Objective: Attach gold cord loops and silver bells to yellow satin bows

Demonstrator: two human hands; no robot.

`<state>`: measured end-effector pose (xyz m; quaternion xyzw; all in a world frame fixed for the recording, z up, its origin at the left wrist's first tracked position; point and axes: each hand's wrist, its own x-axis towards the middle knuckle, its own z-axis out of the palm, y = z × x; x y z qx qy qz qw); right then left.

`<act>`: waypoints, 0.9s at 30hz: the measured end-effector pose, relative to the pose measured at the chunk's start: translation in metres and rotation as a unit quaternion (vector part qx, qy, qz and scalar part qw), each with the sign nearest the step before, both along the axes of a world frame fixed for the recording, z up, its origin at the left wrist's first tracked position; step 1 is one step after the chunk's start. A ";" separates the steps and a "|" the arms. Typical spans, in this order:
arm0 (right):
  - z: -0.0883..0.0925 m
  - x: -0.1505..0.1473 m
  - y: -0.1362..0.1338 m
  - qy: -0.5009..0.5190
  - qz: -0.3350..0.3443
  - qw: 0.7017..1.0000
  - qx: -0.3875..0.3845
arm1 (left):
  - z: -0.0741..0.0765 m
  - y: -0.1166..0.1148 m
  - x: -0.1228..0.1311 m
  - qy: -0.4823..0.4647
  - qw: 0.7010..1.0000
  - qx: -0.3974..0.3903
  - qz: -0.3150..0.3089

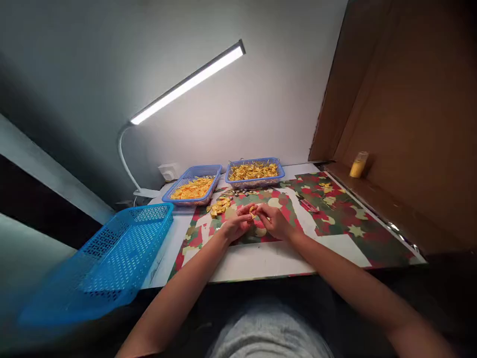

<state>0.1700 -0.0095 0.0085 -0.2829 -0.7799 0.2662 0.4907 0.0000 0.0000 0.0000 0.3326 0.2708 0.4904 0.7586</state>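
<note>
My left hand [237, 224] and my right hand [274, 220] meet at the middle of the table, fingers curled together around a small yellow folded piece [253, 213]. Both hands rest on a camouflage-patterned sheet [335, 219] in red, green and cream. Just behind my left hand lies a small pile of yellow pieces [219, 205]. Several small metal bits [238, 193] lie beyond the hands, in front of the trays.
Two blue trays at the back hold yellow pieces, the left tray [192, 185] and the right tray [255, 172]. A large blue basket [112, 258] overhangs the table's left edge. A lit desk lamp [186, 84] arches overhead. A yellow bottle [358, 164] stands on a brown ledge at right.
</note>
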 end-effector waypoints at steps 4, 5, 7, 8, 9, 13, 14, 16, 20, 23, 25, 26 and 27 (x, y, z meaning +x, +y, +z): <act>0.000 -0.003 -0.002 0.005 -0.002 1.000 -0.010 | 0.002 -0.002 0.000 -0.004 1.000 0.007 0.005; 0.000 -0.003 -0.002 0.008 -0.004 1.000 -0.014 | 0.003 -0.002 0.000 -0.006 1.000 0.010 0.008; 0.000 -0.004 -0.002 0.012 -0.009 1.000 -0.022 | 0.004 -0.002 0.002 -0.013 1.000 0.017 0.019; -0.001 -0.005 -0.001 0.013 -0.012 1.000 -0.024 | 0.005 -0.003 0.002 -0.017 0.999 0.022 0.027; -0.001 -0.005 -0.001 0.015 -0.015 0.999 -0.026 | 0.005 -0.003 0.003 -0.020 0.999 0.026 0.035; -0.003 -0.004 0.002 0.012 -0.025 0.999 -0.027 | 0.006 -0.004 0.003 -0.023 0.998 0.035 0.050; -0.003 -0.004 0.002 0.010 -0.025 0.999 -0.026 | 0.006 -0.004 0.003 -0.021 0.998 0.034 0.050; -0.003 -0.004 0.003 0.007 -0.023 0.999 -0.025 | 0.006 -0.003 0.002 -0.015 0.998 0.030 0.049; -0.002 -0.003 0.002 0.007 -0.020 1.000 -0.022 | 0.005 -0.003 0.001 -0.013 0.999 0.020 0.045; -0.001 -0.003 0.002 0.008 -0.019 1.000 -0.020 | 0.005 -0.003 0.000 -0.017 0.999 0.016 0.042; -0.002 -0.003 0.001 0.009 -0.020 1.000 -0.018 | 0.005 -0.003 0.000 -0.019 0.999 0.015 0.039; -0.002 -0.003 0.001 0.010 -0.021 1.000 -0.018 | 0.005 -0.003 0.000 -0.020 0.999 0.014 0.037; -0.002 -0.003 0.001 0.011 -0.022 1.000 -0.017 | 0.006 -0.003 -0.001 -0.021 0.999 0.014 0.035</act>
